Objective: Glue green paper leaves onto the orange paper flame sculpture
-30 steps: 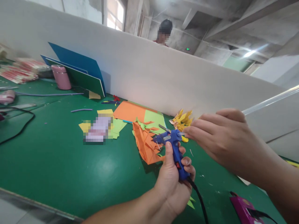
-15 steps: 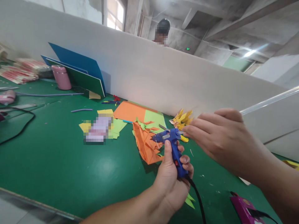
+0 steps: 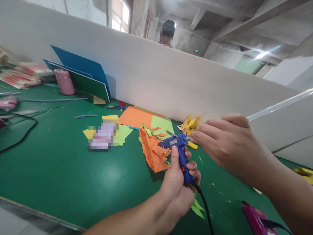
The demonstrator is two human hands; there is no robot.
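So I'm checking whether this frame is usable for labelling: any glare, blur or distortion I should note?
Head view: a soft glare patch lies on the green table; in the same view the packets at the far left are blurred, while the glue gun in the left hand looks sharp; the head view's wide lens also bows the white partition.

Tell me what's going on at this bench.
A person holds a blue glue gun in the left hand, just above a green table, with its black cord trailing down. The right hand grips a clear glue stick, fingertips close to the back of the gun. Cut orange paper and a yellow paper shape lie behind the gun, by a white partition.
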